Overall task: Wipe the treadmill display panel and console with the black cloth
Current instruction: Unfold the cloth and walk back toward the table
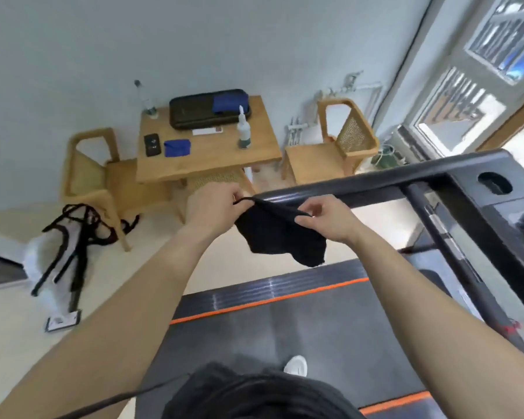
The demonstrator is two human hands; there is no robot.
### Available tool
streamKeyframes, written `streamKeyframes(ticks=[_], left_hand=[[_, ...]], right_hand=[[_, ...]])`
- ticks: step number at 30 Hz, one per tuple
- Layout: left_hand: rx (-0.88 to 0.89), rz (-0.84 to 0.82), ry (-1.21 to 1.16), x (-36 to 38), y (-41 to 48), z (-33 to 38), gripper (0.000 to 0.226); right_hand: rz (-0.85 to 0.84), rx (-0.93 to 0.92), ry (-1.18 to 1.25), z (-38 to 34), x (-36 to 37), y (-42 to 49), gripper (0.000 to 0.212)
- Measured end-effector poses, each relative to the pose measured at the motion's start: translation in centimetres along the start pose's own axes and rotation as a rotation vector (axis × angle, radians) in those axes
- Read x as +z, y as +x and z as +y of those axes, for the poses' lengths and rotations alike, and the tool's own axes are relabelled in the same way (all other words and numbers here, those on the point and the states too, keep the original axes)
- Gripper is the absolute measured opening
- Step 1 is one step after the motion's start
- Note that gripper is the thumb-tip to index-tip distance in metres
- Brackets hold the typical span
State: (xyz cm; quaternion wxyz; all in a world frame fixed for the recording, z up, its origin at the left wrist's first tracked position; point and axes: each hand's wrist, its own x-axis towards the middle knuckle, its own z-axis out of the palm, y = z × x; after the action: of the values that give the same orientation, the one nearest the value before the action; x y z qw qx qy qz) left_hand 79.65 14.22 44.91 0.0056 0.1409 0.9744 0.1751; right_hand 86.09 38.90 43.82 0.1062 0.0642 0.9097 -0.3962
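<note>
Preparation step: left hand (217, 204) and right hand (324, 217), both pinched shut on the limp black fabric cloth (280, 237), spread it left of the black treadmill console (502, 201); next, carry it onto that panel.

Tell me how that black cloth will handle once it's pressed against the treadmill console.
Probably floppy: the black cloth sags in loose folds below where the left hand and right hand pinch its top edge. It looks light, since fingertip pinches alone carry it. It should likely mould to the console, but may bunch unless folded or held flat under a palm.
</note>
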Motion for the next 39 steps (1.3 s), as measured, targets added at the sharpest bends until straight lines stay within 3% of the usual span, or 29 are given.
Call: streamKeyframes(ticks=[5, 11, 13, 17, 24, 28, 31, 36, 39], left_hand=[[-0.201, 0.115, -0.171, -4.8, -6.3, -11.8, 0.026], [-0.445, 0.153, -0.274, -10.0, -15.6, -27.0, 0.029], [-0.507, 0.149, -0.285, -11.1, -18.5, -31.2, 0.031], [-0.629, 0.146, -0.397, -12.4, -25.2, -39.7, 0.024], [-0.920, 0.238, -0.521, -12.5, -35.1, -52.5, 0.010], [-1.127, 0.467, -0.633, -13.3, -38.8, -58.1, 0.006], [-1.275, 0.587, -0.658, -14.7, -39.8, -62.1, 0.016], [-1.375, 0.595, -0.880, -17.6, -39.4, -68.0, 0.051], [-1.327, 0.568, -1.014, -18.4, -38.4, -71.4, 0.037]], right_hand=[[-0.197, -0.186, -0.123, -11.4, 10.3, 3.5, 0.013], [-0.170, -0.330, -0.360, -24.7, 24.8, 5.3, 0.021], [-0.154, -0.344, -0.290, -28.1, 28.4, 5.7, 0.021], [-0.261, -0.268, 0.114, -35.3, 36.1, 5.5, 0.011], [-0.404, -0.249, 0.314, -45.2, 48.3, 4.9, 0.018], [-0.456, -0.280, 0.153, -48.3, 54.3, 7.0, 0.017], [-0.519, -0.292, -0.076, -50.5, 59.3, 9.1, 0.023], [-0.931, -0.039, -0.160, -55.0, 67.7, 9.6, 0.023], [-1.151, 0.113, 0.013, -57.8, 72.1, 9.3, 0.033]])
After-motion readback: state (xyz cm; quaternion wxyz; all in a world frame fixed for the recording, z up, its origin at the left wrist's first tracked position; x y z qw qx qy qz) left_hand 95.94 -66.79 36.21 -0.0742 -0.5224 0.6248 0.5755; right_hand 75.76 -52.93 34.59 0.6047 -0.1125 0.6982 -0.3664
